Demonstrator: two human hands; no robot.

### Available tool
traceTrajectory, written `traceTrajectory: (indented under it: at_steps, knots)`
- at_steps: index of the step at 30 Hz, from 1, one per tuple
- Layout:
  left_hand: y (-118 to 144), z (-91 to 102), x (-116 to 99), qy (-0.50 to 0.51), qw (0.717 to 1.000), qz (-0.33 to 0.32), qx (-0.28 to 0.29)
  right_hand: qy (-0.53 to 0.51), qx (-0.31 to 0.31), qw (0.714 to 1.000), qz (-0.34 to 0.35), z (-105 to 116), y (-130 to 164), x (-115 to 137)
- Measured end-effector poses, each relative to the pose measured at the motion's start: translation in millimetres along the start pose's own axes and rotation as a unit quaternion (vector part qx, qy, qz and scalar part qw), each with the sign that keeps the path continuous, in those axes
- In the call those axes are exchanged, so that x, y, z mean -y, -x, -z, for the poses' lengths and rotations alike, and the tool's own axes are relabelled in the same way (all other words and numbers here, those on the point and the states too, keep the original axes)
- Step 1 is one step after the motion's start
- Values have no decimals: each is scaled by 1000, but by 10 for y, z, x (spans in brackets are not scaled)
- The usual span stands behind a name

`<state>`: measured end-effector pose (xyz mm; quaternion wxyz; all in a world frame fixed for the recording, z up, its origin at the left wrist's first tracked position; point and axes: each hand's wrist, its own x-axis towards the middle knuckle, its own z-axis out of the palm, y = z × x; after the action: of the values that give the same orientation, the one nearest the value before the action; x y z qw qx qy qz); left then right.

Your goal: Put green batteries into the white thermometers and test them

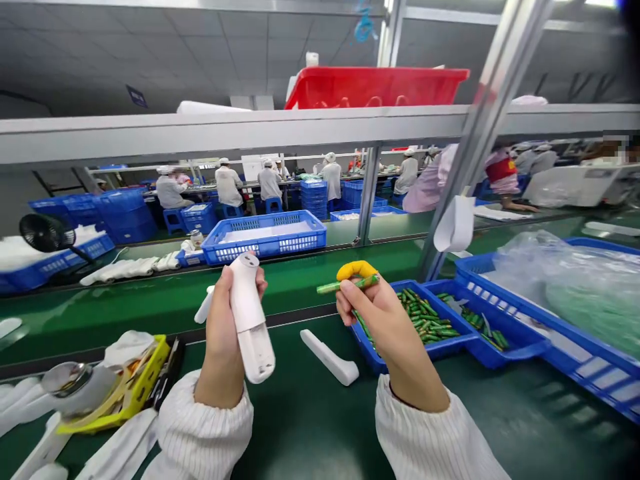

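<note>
In my left hand (pixel 220 333) is a white plastic handheld device (pixel 249 300), held upright and tilted, with an open battery compartment at its lower end facing me. My right hand (pixel 377 307) pinches a slim green battery (pixel 330 287) between thumb and index finger; whether it is one or two end to end I cannot tell. A yellow finger cot (pixel 356 269) covers the index fingertip. Between my hands, a long white plastic cover (pixel 330 358) lies on the green table. Behind my right hand stands a blue tray of batteries (pixel 425 317), partly hidden by the hand.
A second blue tray (pixel 515 350) holds more batteries. At right is a large blue crate (pixel 590 347) with plastic bags. A yellow basket (pixel 145 380) and white parts lie left. Beyond runs a green conveyor belt (pixel 295 280); a metal post (pixel 470 133) rises right. Several co-workers sit farther back.
</note>
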<state>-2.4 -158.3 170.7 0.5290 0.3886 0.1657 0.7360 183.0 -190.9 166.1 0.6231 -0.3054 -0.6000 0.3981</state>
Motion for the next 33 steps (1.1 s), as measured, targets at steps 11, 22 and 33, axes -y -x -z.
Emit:
traceTrajectory:
  at_steps: [11,22,33]
  knots:
    - [23,8,-240,201,977,70,33,409,77,839,350,-729,351,-144]
    - [89,-13,-304,184,973,15,138,351,126,924,87,-717,387,-241]
    - [128,-57,-299,228,966,76,95,158,115,980,-19,-523,293,-28]
